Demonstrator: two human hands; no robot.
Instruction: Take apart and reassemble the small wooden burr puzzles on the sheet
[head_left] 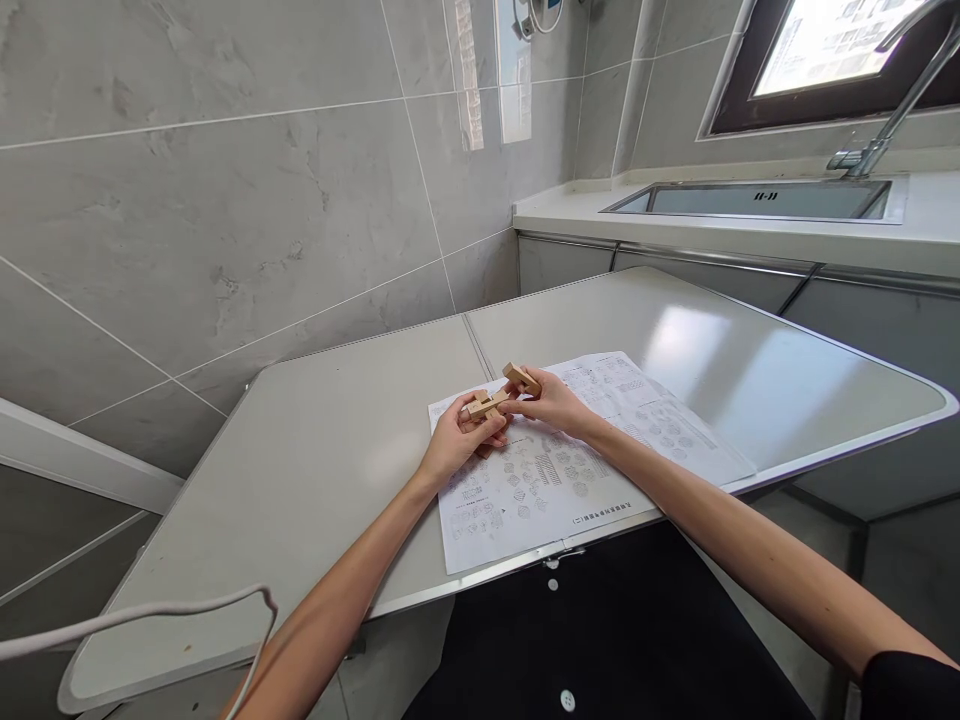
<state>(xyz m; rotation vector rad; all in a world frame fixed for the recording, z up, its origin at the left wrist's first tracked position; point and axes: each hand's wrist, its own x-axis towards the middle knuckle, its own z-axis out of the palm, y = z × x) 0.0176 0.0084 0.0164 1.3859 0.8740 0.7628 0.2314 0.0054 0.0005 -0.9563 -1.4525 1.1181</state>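
Observation:
Above a printed instruction sheet (540,510), both my hands meet over small notched wooden puzzle pieces. My left hand (457,440) is closed around a few interlocked wooden puzzle pieces (487,404), gripped between thumb and fingers. In my right hand (551,400) is a single wooden puzzle piece (521,378), tilted up a little above the others. The right fingertips reach close to the interlocked pieces; whether they touch them I cannot tell. Fingers partly cover the lower pieces.
The sheet lies on a pale folding table (360,450) with a seam across it. Grey wall tiles (225,200) rise behind. At the back right are a counter with a sink (750,200) and a faucet (870,155). A white cable (187,605) crosses the left front corner.

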